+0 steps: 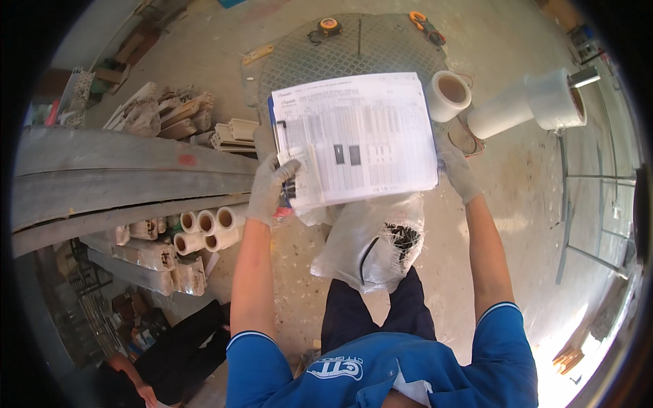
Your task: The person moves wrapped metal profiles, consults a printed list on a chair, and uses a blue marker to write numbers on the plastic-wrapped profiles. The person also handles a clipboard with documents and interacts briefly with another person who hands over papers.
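I hold a clipboard with a thick stack of printed paper sheets [360, 136] up in front of me, its blue backing showing along the edges. My left hand [270, 183], in a pale glove, grips the left edge near a dark clip, the thumb over the front. At the right edge, my gloved right hand [457, 170] holds the stack, its fingers mostly hidden behind it. Below the papers stands a whitish plastic sack [371, 248] in front of my legs, torn open at one side with dark strands inside.
A patterned mat [306, 58] bears a tape measure [330, 27] and an orange-handled tool [426, 28]. Rolls of film [520, 102] lie to the right. On the left are long grey beams [129, 180], stacked film rolls [207, 223] and wrapped profiles [146, 262]. Another person [177, 353] is at lower left.
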`<state>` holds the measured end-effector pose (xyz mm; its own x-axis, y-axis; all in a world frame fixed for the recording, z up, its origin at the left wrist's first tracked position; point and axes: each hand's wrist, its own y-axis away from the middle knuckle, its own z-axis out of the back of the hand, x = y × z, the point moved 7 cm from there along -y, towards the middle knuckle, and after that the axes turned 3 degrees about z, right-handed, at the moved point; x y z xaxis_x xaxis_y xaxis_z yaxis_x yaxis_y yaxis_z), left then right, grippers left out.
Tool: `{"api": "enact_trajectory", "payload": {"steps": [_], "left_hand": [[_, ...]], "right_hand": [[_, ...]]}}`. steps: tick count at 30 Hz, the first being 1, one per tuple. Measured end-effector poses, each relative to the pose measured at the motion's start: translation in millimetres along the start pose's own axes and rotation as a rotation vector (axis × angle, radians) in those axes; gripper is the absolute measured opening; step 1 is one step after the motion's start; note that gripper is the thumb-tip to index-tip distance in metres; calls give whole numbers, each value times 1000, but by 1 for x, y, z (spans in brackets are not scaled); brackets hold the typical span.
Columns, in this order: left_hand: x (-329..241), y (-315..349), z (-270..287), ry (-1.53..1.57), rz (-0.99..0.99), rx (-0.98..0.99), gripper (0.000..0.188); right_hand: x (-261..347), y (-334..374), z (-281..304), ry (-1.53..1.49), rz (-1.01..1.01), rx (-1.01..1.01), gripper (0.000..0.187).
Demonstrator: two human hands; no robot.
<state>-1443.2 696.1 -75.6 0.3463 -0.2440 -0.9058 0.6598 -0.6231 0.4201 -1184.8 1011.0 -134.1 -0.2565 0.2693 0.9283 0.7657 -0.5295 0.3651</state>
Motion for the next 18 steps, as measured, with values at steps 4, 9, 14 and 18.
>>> {"api": "enact_trajectory", "payload": {"steps": [4, 9, 14, 18], "left_hand": [[-9, 50, -15, 106, -3, 35, 42], [-36, 106, -52, 140, -107, -19, 44], [-75, 152, -85, 183, -236, -72, 51], [-88, 185, -114, 257, -249, -73, 56]], "right_hand": [[16, 34, -12, 79, 56, 78, 64], [61, 70, -14, 176, 262, -178, 55], [117, 111, 7, -75, 327, -73, 56], [151, 145, 24, 83, 493, -113, 57]]}}
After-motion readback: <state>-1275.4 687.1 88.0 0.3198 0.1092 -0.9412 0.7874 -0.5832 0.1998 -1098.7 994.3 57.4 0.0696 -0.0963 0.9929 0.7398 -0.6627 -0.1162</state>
